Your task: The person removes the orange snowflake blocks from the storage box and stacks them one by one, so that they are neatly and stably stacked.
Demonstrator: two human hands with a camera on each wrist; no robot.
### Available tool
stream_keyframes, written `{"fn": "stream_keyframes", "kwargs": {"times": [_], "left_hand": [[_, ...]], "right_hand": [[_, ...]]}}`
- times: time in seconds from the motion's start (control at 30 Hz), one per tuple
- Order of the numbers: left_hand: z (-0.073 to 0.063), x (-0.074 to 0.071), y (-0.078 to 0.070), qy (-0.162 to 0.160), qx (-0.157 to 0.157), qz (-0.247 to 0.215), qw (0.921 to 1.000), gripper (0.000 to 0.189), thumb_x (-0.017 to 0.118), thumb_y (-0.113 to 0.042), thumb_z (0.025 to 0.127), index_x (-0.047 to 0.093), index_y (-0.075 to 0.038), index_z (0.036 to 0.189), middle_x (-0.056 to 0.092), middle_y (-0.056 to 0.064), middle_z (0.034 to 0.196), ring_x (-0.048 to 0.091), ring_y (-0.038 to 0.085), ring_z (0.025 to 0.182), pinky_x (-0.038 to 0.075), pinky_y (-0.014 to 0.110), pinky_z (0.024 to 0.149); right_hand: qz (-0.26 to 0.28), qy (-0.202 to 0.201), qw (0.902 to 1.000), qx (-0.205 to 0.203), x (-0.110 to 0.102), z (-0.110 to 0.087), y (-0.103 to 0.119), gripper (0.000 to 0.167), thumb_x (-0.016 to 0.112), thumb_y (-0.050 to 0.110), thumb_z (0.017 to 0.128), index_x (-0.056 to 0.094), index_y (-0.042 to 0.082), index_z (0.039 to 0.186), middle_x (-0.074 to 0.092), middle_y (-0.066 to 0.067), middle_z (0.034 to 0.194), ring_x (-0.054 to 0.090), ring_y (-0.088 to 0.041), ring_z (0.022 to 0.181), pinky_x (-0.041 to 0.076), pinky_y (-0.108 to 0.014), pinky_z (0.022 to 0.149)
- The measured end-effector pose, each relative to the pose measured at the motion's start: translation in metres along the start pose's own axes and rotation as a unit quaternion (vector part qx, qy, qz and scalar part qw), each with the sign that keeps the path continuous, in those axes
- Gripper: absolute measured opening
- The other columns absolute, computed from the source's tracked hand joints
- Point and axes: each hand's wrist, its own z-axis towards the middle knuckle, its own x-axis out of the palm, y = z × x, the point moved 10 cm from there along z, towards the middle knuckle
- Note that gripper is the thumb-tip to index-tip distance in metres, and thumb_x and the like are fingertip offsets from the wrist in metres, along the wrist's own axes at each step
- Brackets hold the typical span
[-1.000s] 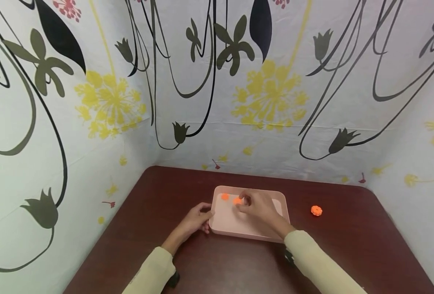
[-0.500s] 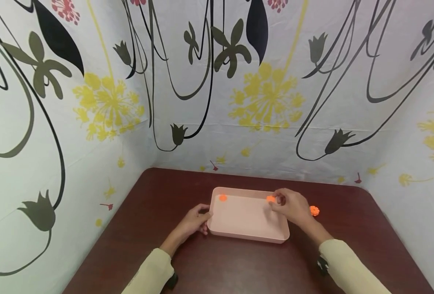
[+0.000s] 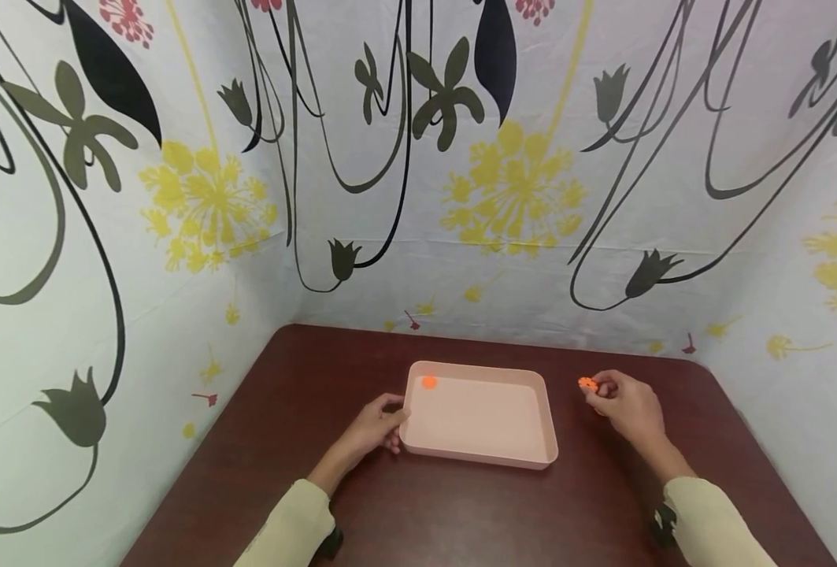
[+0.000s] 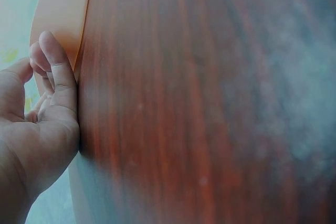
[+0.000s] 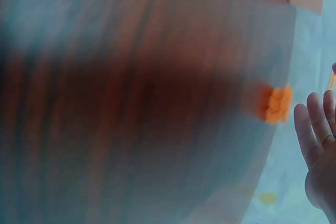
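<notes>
Flower-patterned walls (image 3: 517,181) are enclosing the scene on three sides, printed with yellow blooms and dark stems. Below them the dark reddish-brown tabletop (image 3: 453,512) is carrying everything else. Near its middle a pale pink tray (image 3: 482,453) is sitting flat, its long side toward the person.

Two arms in cream sleeves are reaching in from the near edge. The left hand (image 3: 374,428) is resting on the tabletop against the tray's left wall; in the left wrist view its fingers (image 4: 58,72) are lying loosely curled beside the tray's side (image 4: 60,9), touching it without clasping it, so this grip is relaxed and holding nothing.

The right hand (image 3: 624,405) is lying to the right of the tray, apart from its wall. Its grip is narrow: the fingertips are pinching a small orange piece (image 3: 587,383) just off the tray's far right corner. Whether that piece is touching the tabletop I cannot tell. In the right wrist view a blurred orange ruffled piece (image 5: 278,103) is showing on the tabletop just beside the straight fingers (image 5: 315,129).

A second small orange piece (image 3: 428,382) is lying inside the tray, in its far left corner, well apart from both hands.
</notes>
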Motion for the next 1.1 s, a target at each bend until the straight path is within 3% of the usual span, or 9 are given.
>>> {"fn": "stream_keyframes", "kwargs": {"times": [0.37,1.1], "left_hand": [[0.0,0.001,-0.001,0.001,-0.003,0.001,1.0,0.054,0.064,-0.026,0.107,0.046,-0.001,0.152,0.059,-0.001,0.069,0.059,0.01,0.058,0.061,0.027,0.058],[-0.001,0.001,0.0,0.003,0.001,-0.001,1.0,0.054,0.064,-0.026,0.107,0.046,-0.001,0.152,0.059,0.0,0.068,0.06,0.01,0.057,0.062,0.028,0.059]], "right_hand": [[-0.019,0.023,0.9994,0.018,0.0,-0.015,-0.032,0.034,0.084,0.034,0.088,0.073,0.007,0.104,0.068,-0.001,0.081,0.054,-0.014,0.069,0.041,-0.027,0.059],[-0.007,0.026,0.9995,-0.015,0.002,-0.023,-0.039,0.034,0.084,0.03,0.09,0.075,0.002,0.107,0.069,0.001,0.081,0.056,-0.009,0.071,0.044,-0.024,0.06]]}}
